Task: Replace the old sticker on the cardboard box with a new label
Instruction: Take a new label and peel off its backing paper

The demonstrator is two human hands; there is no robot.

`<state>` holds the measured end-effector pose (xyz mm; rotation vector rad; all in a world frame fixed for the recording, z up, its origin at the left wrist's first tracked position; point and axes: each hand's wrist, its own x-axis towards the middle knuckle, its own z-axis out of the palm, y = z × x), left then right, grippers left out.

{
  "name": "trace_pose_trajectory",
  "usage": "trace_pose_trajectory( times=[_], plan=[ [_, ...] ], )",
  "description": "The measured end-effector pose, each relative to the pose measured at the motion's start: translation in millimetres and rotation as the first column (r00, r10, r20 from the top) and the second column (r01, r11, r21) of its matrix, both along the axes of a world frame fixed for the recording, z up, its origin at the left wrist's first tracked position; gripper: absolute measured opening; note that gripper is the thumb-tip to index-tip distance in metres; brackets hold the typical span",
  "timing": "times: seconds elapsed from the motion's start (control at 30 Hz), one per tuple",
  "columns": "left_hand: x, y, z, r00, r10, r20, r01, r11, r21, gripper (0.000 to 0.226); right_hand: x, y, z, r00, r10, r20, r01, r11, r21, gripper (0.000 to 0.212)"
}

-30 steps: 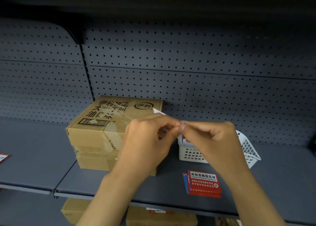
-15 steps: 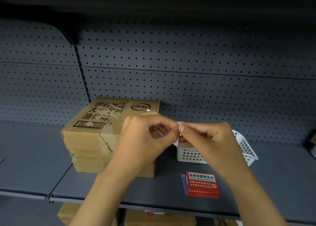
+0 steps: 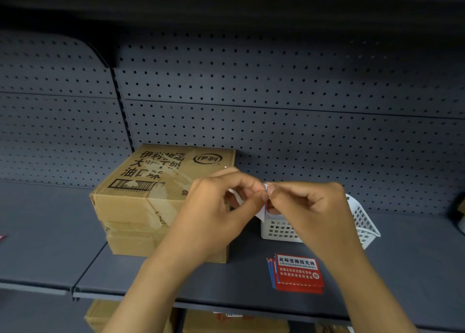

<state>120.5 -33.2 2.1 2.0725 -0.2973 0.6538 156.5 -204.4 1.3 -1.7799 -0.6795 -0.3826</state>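
A brown cardboard box [image 3: 151,196] with black print and torn tape marks on top sits on the grey shelf [image 3: 50,232]. In front of its right end, my left hand [image 3: 216,211] and my right hand [image 3: 309,206] meet fingertip to fingertip. Both pinch a small label [image 3: 263,209] with white backing and a red-and-blue edge; most of it is hidden by my fingers. A stack of red labels [image 3: 297,273] with white text lies on the shelf below my right wrist.
A white plastic basket [image 3: 362,222] stands behind my right hand. A perforated grey back panel [image 3: 276,106] closes the shelf. More cardboard boxes [image 3: 234,325] show on the shelf below. A red scrap [image 3: 2,237] lies at the far left edge.
Both hands stay pinched together on the label, with only small finger shifts. A little more white backing shows below my fingertips. The view has drifted slightly.
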Motion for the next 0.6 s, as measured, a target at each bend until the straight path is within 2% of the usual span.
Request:
trace_pose_trajectory(
  times=[0.13, 0.37, 0.6],
  plan=[
    [-0.1, 1.2, -0.3, 0.998, -0.043, -0.036, 0.041, 0.998, -0.048, 0.007, 1.0, 1.1, -1.1, 1.0, -0.015, -0.013, 0.016, 1.0, 0.012, 0.021],
    [-0.1, 2.8, -2.3, 0.979, -0.181, -0.098, 0.154, 0.959, -0.239, 0.007, -1.8, 5.2, 1.3, 0.999, -0.045, -0.008, 0.045, 0.998, 0.048, 0.018],
    [-4.4, 4.7, 0.1, 0.986, -0.131, -0.099, 0.083, 0.918, -0.389, 0.01, -1.0, 5.0, 3.4, 0.988, -0.116, -0.098, 0.125, 0.989, 0.082, 0.027]
  ],
)
